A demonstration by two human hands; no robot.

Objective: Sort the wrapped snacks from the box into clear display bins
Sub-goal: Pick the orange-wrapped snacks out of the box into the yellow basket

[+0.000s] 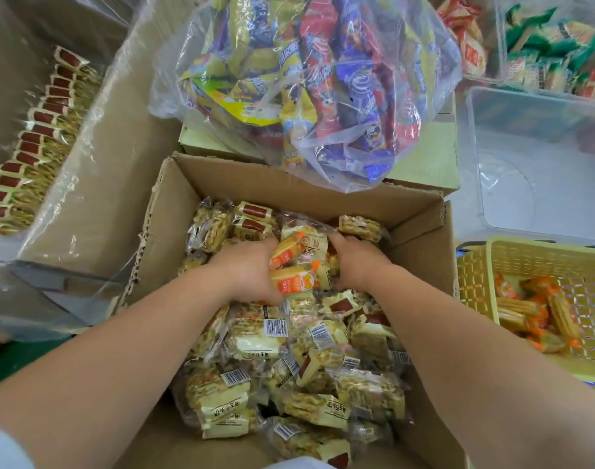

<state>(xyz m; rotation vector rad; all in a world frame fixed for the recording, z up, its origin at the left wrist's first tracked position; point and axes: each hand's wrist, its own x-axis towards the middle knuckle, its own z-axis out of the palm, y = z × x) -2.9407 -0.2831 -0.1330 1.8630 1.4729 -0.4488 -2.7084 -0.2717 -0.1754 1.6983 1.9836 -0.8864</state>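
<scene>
An open cardboard box (323,194) in front of me is full of wrapped snacks (259,343), mostly pale yellow packets with barcodes. Both my hands are deep in the pile at the box's far half. My left hand (252,269) and my right hand (357,258) grip a bunch of orange-and-yellow wrapped snacks (294,262) from either side, fingers curled around it. A clear display bin (539,106) stands at the right, behind the box; its inside looks bare.
A yellow mesh basket (539,255) at the right holds orange-wrapped snacks. A clear plastic bag (309,79) of colourful packets lies on a box behind. A lined carton (96,170) at the left holds a row of red-labelled packets (39,137). Another bin (553,49) of green packets sits far right.
</scene>
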